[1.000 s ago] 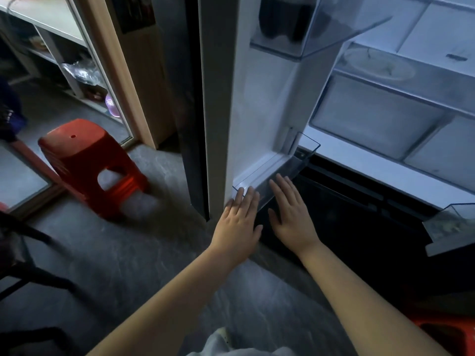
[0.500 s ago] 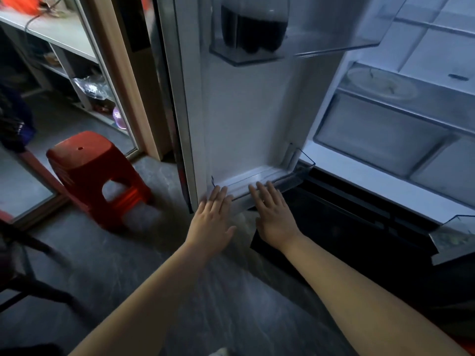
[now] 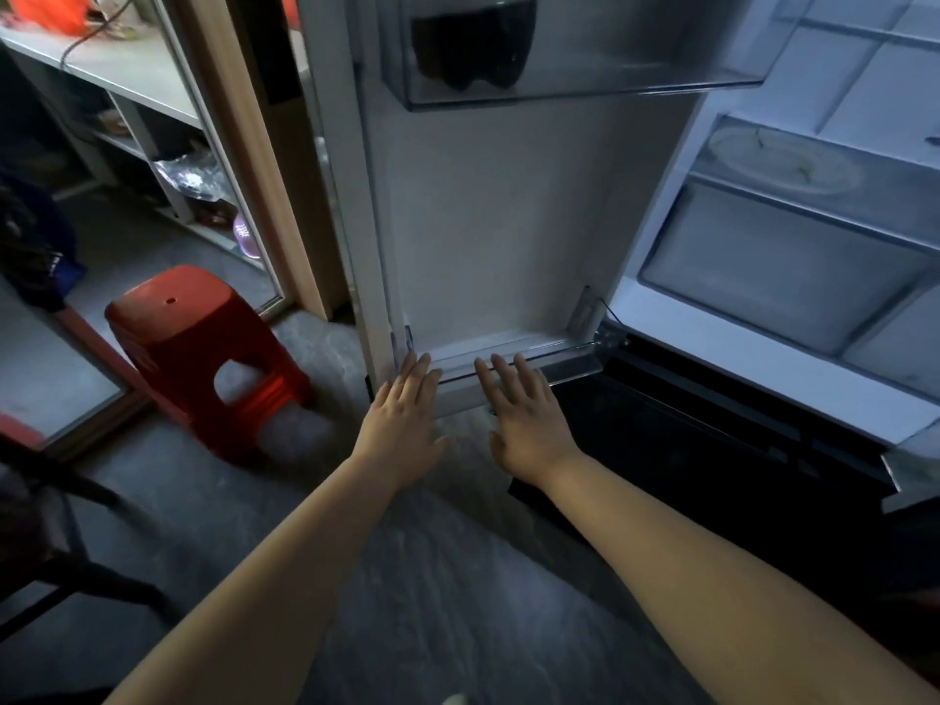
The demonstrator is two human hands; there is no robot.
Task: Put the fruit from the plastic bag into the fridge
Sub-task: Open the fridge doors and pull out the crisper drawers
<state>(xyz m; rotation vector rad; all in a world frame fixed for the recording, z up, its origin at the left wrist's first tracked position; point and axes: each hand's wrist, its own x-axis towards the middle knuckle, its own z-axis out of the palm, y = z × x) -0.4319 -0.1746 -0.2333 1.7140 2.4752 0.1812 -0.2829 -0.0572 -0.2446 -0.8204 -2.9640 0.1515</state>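
Note:
The fridge door stands open in front of me, white inside. My left hand and my right hand lie flat, fingers straight, against the clear bottom door bin. An upper door bin holds a dark bottle. The fridge interior at the right shows a covered plate on a shelf above a frosted drawer. No fruit or plastic bag is in view.
A red plastic stool stands on the grey floor left of the door. Behind it is a wooden frame with glass and shelves with oddments. A dark chair is at the left edge. The lower black fridge compartment lies at the right.
The view has swung up and left, so the door faces me more squarely. Both hands stay flat on the bottom door bin and have spread slightly apart.

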